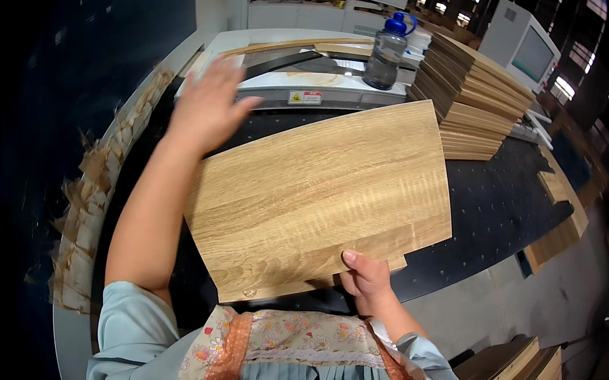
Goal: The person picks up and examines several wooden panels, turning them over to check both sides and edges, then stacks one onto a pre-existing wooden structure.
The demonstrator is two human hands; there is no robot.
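A wood-grain board (326, 192) lies tilted across the black work surface in front of me. My right hand (365, 280) grips its near edge, thumb on top and fingers underneath. Part of another board (396, 263) peeks out from below it beside that hand. My left hand (210, 104) is raised past the board's far left corner, fingers stretched out and somewhat blurred, holding nothing. Ahead of it lies a dark flat strip (284, 63) on the machine's ledge.
A tall stack of boards (467, 96) stands at the far right, by a monitor (521, 46). A blue-capped water bottle (387, 51) sits on the ledge. Torn brown tape (98, 166) lines the left edge. More boards (521, 379) stand low at the right.
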